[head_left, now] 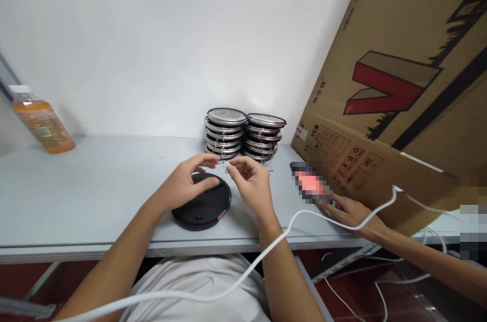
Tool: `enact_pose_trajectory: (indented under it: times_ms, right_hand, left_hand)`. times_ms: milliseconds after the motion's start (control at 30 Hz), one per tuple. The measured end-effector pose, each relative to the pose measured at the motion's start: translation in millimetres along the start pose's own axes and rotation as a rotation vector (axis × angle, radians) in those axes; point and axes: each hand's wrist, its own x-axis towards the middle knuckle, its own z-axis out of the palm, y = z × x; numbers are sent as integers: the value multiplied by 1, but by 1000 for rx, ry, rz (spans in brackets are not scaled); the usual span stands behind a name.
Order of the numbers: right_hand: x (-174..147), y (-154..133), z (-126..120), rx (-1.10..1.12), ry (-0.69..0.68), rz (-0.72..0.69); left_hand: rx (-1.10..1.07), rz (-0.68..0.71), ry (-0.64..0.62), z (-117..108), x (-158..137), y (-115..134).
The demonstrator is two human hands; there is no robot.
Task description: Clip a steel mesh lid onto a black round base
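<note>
Thumb and fingers of my right hand (253, 177) pinch a small, thin metal wire piece (224, 164), perhaps a wire clip; its exact shape is hard to make out. My left hand (184, 182) hovers over a black round disc (201, 208), its thumb apart from the curved fingers, whose tips come close to the wire piece. The disc lies flat near the table's front edge, partly covered by that hand. Behind my hands stand two stacks of silver-and-black round discs, a left stack (224, 132) and a right stack (265, 134), with thin wire clips along their front sides.
A bottle of orange liquid (43, 127) stands at the left by the wall. To the right leans a large cardboard box (380, 88). Another person's hand (352, 215) touches a blurred phone-like device (312, 183). A white cable (266, 253) crosses before my right forearm.
</note>
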Motion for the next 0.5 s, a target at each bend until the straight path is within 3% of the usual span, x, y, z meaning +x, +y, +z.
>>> enact_pose_trajectory:
  times_ms: [167, 300, 400, 500]
  right_hand:
    - [1, -8, -2, 102, 4, 18]
    - [6, -6, -7, 92, -12, 44]
    - [19, -1, -12, 55, -94, 78]
    - [39, 4, -15, 1, -189, 118]
  left_hand:
    - [-93, 173, -17, 13, 21, 16]
    - [-22, 263, -27, 11, 38, 5]
    - [98, 327, -91, 3, 48, -7]
    - [250, 400, -71, -5, 56, -18]
